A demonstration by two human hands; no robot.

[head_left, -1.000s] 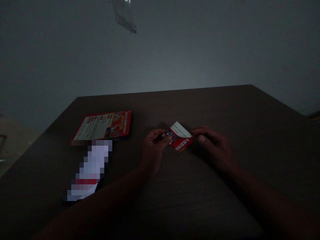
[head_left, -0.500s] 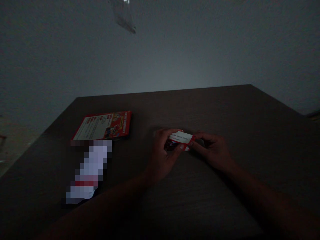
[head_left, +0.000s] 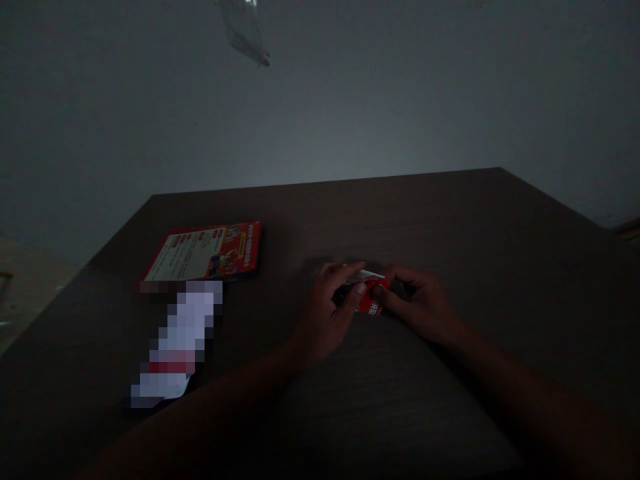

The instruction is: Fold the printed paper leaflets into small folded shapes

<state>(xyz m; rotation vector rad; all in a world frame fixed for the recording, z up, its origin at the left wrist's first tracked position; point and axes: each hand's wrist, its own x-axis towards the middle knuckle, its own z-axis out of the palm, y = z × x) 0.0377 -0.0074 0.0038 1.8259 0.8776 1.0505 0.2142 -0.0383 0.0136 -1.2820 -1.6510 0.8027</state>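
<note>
A small red and white printed box (head_left: 371, 297), perhaps of thin card, is held between my two hands just above the table. My left hand (head_left: 327, 310) grips its left side, the thumb on the near face and the fingers over the top. On the right side, my right hand (head_left: 423, 297) pinches it between thumb and curled fingers. A pale edge shows along the top, and white lettering marks the red near face. My fingers cover much of it, and the dim light hides its exact kind.
A flat red box or booklet (head_left: 200, 253) with a white text panel lies at the left of the dark wooden table (head_left: 320, 220). Nearer me lies a long bright blurred-out object (head_left: 183, 340). A grey wall (head_left: 350, 100) rises behind, with a clear plastic piece (head_left: 246, 33) on it.
The red and white box has tilted between my hands: its white top face now shows only as a thin edge, and more of the red face shows. Both hands stay in about the same place.
</note>
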